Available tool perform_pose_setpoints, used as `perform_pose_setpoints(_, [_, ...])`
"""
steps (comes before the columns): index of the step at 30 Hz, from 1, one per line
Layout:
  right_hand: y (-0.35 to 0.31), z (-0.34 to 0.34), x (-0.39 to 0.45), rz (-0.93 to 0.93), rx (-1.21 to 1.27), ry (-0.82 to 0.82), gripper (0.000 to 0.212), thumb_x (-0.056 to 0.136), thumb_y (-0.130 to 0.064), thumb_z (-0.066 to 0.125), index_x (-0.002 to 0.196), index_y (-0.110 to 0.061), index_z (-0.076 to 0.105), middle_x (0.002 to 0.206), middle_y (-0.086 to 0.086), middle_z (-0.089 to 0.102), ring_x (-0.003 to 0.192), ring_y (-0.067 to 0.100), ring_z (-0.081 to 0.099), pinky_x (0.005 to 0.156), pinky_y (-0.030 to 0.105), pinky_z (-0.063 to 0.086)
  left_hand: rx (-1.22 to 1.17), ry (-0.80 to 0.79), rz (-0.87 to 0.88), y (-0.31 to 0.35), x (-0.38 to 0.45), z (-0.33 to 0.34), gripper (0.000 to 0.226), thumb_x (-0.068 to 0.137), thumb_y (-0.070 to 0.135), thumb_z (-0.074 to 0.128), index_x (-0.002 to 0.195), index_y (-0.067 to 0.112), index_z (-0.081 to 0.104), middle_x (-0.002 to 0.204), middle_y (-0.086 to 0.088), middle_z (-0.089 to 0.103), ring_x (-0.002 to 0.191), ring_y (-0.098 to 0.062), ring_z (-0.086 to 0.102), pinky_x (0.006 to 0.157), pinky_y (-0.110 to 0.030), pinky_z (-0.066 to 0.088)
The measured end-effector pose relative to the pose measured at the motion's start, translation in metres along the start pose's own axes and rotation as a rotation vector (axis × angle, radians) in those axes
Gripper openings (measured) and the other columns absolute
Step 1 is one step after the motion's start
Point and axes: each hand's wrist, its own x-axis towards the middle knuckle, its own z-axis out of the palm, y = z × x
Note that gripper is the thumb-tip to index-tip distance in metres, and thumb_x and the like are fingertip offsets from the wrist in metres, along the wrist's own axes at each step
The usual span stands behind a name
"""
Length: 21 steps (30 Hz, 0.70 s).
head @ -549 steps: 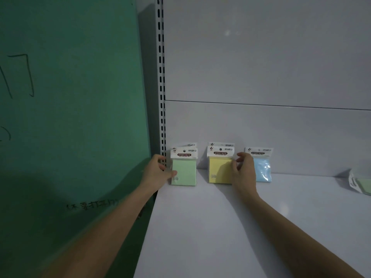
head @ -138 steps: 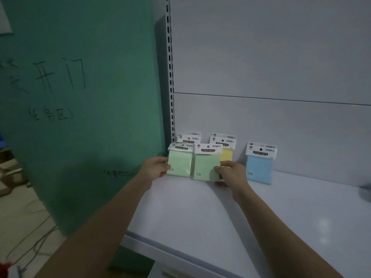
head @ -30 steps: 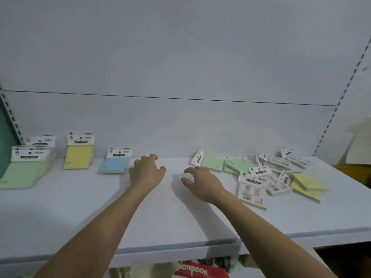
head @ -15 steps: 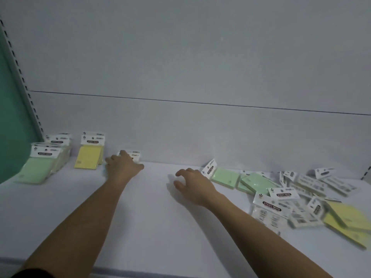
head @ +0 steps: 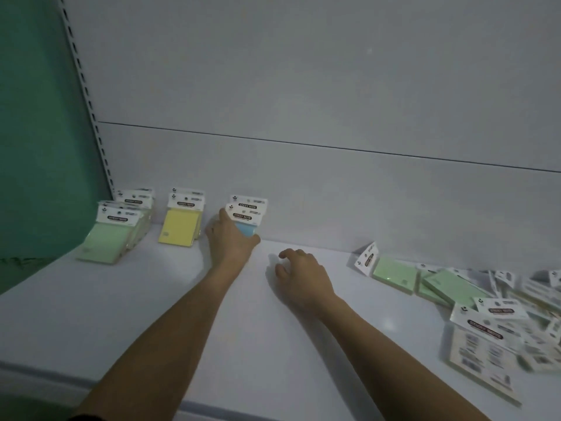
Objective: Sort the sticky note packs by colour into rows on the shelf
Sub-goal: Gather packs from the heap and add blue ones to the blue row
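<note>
Sticky note packs are seen sorted against the back of a white shelf (head: 151,314): green packs (head: 112,235) at far left, yellow packs (head: 180,227) beside them, then blue packs (head: 246,214), the front one gripped by the left hand (head: 230,243). The right hand (head: 303,279) is held just beside, fingers loosely curled, nothing held. An unsorted pile (head: 485,311) is spread at right.

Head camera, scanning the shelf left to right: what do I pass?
green packs → yellow packs → left hand on the blue packs → right hand, empty → unsorted pile
</note>
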Motion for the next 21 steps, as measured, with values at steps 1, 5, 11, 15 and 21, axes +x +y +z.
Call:
perform_pose_setpoints(1, [-0.005, 0.005, 0.003, 0.002, -0.022, -0.001, 0.041, 0.096, -0.036, 0.038, 0.132, -0.021, 0.051, 0.13, 0.003, 0.055, 0.12, 0.026, 0.047, 0.095, 0.039, 0.039, -0.032, 0.028, 0.003, -0.002, 0.003, 0.001, 0.089, 0.063, 0.028, 0.081, 0.135, 0.004, 0.036, 0.126, -0.02, 0.053, 0.118, -0.038, 0.047, 0.101, -0.041, 0.036])
perform_pose_setpoints(5, [-0.006, 0.023, 0.004, -0.023, -0.14, 0.032, 0.038, 0.094, -0.042, 0.036, 0.12, -0.02, 0.055, 0.126, -0.001, 0.055, 0.121, 0.024, 0.045, 0.099, 0.039, 0.033, -0.052, 0.068, -0.001, -0.009, 0.018, 0.008, 0.099, 0.066, 0.029, 0.081, 0.143, 0.001, 0.026, 0.134, -0.02, 0.048, 0.126, -0.035, 0.042, 0.106, -0.04, 0.029])
perform_pose_setpoints(11, [-0.004, 0.026, 0.001, -0.053, -0.141, 0.073, 0.039, 0.094, -0.043, 0.037, 0.119, -0.019, 0.055, 0.125, -0.001, 0.055, 0.12, 0.022, 0.044, 0.102, 0.038, 0.031, 0.004, 0.053, 0.042, -0.015, 0.024, 0.021, 0.111, 0.068, 0.039, 0.081, 0.148, -0.001, 0.015, 0.141, -0.022, 0.041, 0.13, -0.036, 0.038, 0.108, -0.041, 0.024])
perform_pose_setpoints(15, [-0.004, 0.024, 0.001, -0.046, -0.124, 0.063, 0.039, 0.095, -0.043, 0.038, 0.121, -0.019, 0.055, 0.127, -0.001, 0.054, 0.123, 0.021, 0.043, 0.103, 0.036, 0.029, 0.009, 0.062, 0.031, -0.017, 0.027, 0.02, 0.114, 0.065, 0.042, 0.082, 0.148, 0.002, 0.015, 0.141, -0.021, 0.039, 0.13, -0.037, 0.037, 0.107, -0.042, 0.025])
perform_pose_setpoints(21, [-0.002, 0.019, -0.001, -0.046, -0.072, 0.054, 0.038, 0.093, -0.038, 0.042, 0.117, -0.014, 0.059, 0.125, 0.002, 0.057, 0.122, 0.023, 0.045, 0.103, 0.035, 0.031, 0.049, 0.016, 0.02, -0.015, 0.023, 0.014, 0.114, 0.068, 0.035, 0.082, 0.15, 0.003, 0.01, 0.145, -0.023, 0.034, 0.132, -0.038, 0.033, 0.109, -0.041, 0.023])
